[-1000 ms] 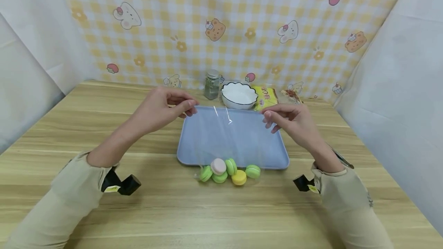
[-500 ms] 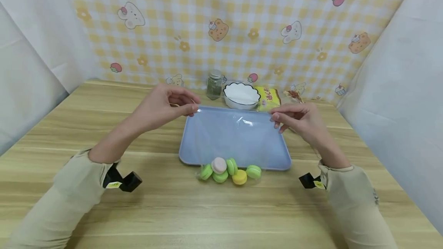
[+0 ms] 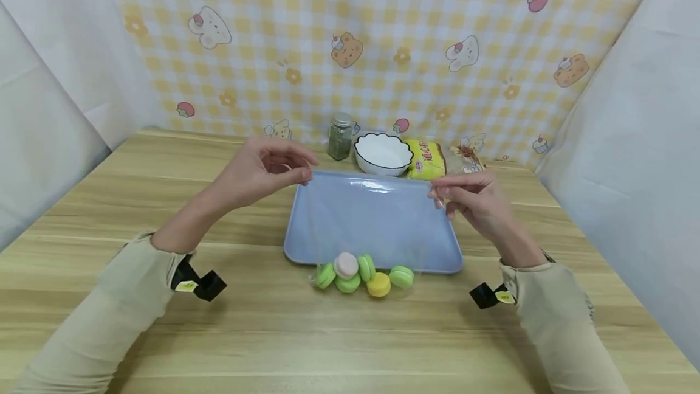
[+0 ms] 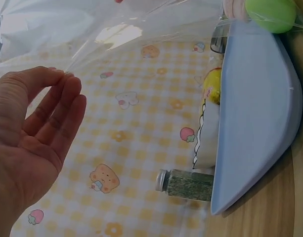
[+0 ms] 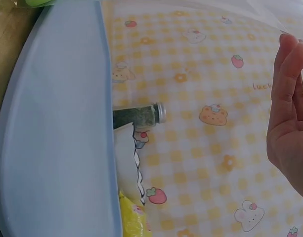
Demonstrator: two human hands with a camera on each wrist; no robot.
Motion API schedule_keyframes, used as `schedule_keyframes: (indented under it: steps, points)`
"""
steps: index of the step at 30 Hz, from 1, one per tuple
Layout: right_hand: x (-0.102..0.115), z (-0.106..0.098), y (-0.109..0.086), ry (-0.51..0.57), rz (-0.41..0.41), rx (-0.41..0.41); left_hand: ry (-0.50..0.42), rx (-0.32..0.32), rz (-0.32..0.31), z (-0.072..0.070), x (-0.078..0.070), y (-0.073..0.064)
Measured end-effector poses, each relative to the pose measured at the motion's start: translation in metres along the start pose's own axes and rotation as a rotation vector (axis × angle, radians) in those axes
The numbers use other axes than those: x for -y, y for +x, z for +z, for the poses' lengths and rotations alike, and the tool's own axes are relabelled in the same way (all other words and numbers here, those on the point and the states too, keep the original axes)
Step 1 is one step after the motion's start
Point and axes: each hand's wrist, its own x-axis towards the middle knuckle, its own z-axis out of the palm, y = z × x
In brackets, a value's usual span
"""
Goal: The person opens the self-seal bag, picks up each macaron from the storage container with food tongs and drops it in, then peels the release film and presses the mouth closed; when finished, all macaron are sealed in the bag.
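A clear plastic bag (image 4: 116,37) hangs between my hands, its glossy upper edge stretched across. My left hand (image 3: 262,172) pinches one top corner between thumb and fingertips. At the opposite corner, my right hand (image 3: 470,202) pinches the film with thumb and forefinger. Several macarons lie along the bag's bottom: a pale pink one (image 3: 346,266), a yellow one (image 3: 379,284) and green ones (image 3: 401,276). In the head view they overlap the front edge of a light blue tray (image 3: 445,257). The right wrist view cuts off part of the right hand.
Behind the tray stand a jar of dried green herbs (image 3: 341,138), a white scalloped bowl (image 3: 383,154) and a yellow packet (image 3: 426,160). Another clear packet (image 3: 465,160) lies to their right. A checked cloth (image 3: 306,47) hangs behind the wooden table (image 3: 350,345).
My right hand has moved slightly right, widening the span of the bag's top edge. The glare on the film has shifted. Both hands keep their pinch, and the macarons stay in place.
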Motion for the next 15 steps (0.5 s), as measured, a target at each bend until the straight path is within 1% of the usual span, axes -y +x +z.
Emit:
schedule_keyframes:
  steps: [5,7,9,10,12,15]
  points:
    - [0.002,-0.002,-0.001,-0.023,-0.022,0.007,-0.008,0.004,0.091,0.002,0.000,0.001]
    - [0.004,-0.003,-0.001,-0.063,-0.015,0.014,0.011,0.011,0.128,0.002,-0.001,0.001]
    - [0.007,-0.004,-0.002,-0.140,-0.016,0.014,0.044,0.020,0.166,0.003,-0.002,0.001]
    - [0.009,-0.004,-0.003,-0.194,-0.021,0.015,0.074,0.022,0.192,0.003,-0.002,0.001]
    - [0.015,-0.005,-0.004,-0.309,-0.059,0.036,0.151,0.027,0.259,0.003,-0.003,0.002]
    - [0.024,-0.004,-0.004,-0.462,-0.151,0.098,0.249,0.037,0.379,0.003,-0.004,0.003]
